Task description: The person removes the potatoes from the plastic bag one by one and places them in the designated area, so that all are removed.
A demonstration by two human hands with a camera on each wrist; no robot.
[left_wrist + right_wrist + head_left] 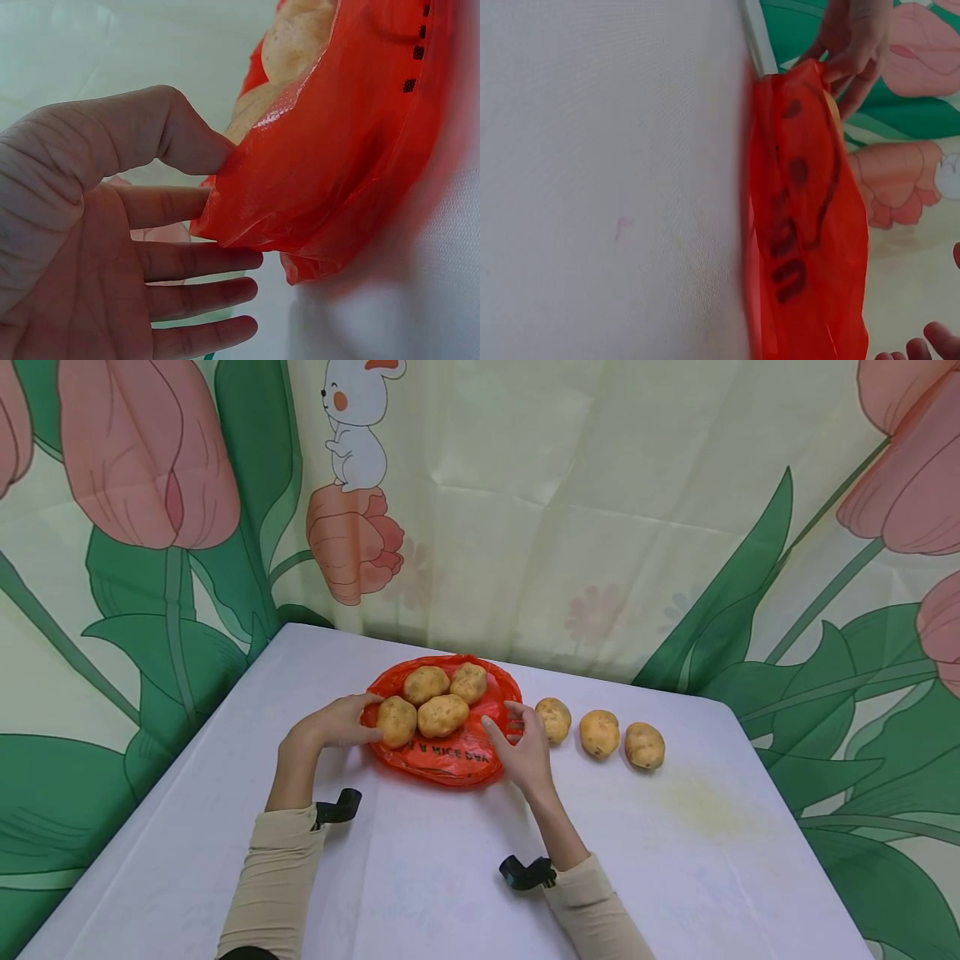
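A red plastic bag (435, 766) with dark print lies spread open on the table, its rim folded outward. Several potatoes (442, 717) sit inside, toward its left and far side. At the left rim, my left hand (337, 723) pinches the bag's edge between thumb and index finger; in the left wrist view its other fingers (199, 259) stay extended beneath the bag (322, 172). Over the right rim, my right hand (529, 750) hovers with thumb and fingers spread, holding nothing. Only some of its fingertips (939, 337) show in the right wrist view, apart from the bag.
Three potatoes stand in a row right of the bag: one beside my right hand (555, 720), a middle potato (599, 733) and an outer potato (645, 746). A white cloth covers the table (427, 877). A printed curtain (525, 527) hangs behind it.
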